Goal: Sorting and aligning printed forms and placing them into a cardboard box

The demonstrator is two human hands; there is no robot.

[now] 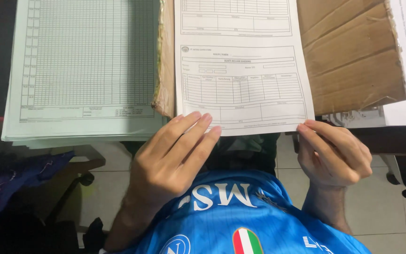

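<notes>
Pale green form stack (83,70), brown cardboard (353,61), blue jersey (240,221)

It looks like an office or stockroom paperwork station: a stack of ruled tally sheets (83,70) and a printed form (240,66) lie on a desk (391,138) beside flattened cardboard (353,56), above a tiled floor (381,197).

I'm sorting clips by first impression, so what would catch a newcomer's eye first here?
Centre top, a white printed form lies on brown cardboard, its near edge touched by the left hand and pinched by the right hand. To the left lies a pale green sheet stack; below, a bright blue shirt.
</notes>
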